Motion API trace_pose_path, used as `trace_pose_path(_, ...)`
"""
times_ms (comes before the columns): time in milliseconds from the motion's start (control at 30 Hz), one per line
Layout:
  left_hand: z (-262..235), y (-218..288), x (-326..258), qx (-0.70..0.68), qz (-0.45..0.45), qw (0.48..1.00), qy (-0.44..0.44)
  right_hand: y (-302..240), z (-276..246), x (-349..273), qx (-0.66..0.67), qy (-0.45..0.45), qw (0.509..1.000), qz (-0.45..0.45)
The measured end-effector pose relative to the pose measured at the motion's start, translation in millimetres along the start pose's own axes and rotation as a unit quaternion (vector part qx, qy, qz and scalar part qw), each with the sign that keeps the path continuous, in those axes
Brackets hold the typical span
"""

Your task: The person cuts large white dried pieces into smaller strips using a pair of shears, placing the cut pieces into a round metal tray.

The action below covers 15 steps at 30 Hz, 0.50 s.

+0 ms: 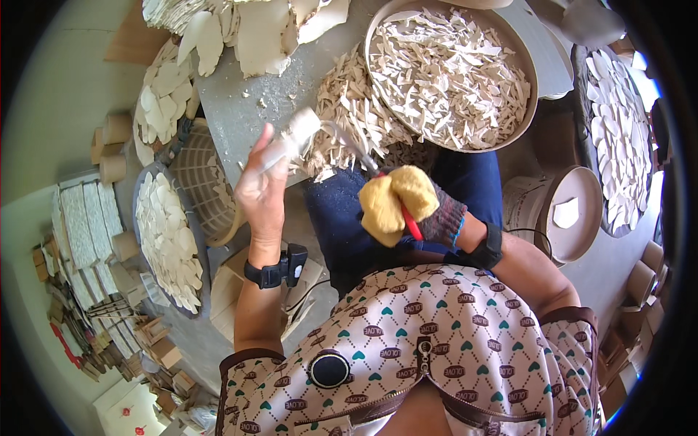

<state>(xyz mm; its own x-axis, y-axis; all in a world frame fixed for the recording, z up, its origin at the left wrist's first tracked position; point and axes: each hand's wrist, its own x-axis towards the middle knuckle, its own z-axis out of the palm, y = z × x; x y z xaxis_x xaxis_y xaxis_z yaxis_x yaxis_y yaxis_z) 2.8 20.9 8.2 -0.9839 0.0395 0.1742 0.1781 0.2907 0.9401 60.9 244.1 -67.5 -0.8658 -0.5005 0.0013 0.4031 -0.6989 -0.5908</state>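
My left hand [263, 185], bare, holds up a pale, flat, off-white piece [299, 129] between thumb and fingers; both are blurred by motion. My right hand [440, 216], in a dark knitted glove, is closed around red-handled shears [355, 147] with thick yellow padding [382, 214] over the grips. The blades point up and left toward the piece, their tips near its right edge; whether they touch it I cannot tell. Just beyond the blades lies a heap of pale cut slivers [356, 98] at the table edge.
A large round tray [534, 102] full of slivers stands on the grey table [251, 109]. Larger pale sheets [265, 40] lie at the far left. A woven basket [200, 171] and a round tray of flat pieces [166, 240] sit left; a cylindrical drum [585, 211] stands right.
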Motion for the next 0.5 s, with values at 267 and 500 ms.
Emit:
trace_pose_path(267, 16.7, 3.6, -9.8, -0.2, -0.142, 0.969, 0.031, -6.5, 4.1, 13.2, -0.176, 0.017, 0.984, -0.022)
trace_pose_path(500, 28.7, 6.4, -17.5, -0.227, -0.201, 0.953, -0.012, 8.4, -13.8, 15.9, -0.373, 0.047, 0.921, -0.103)
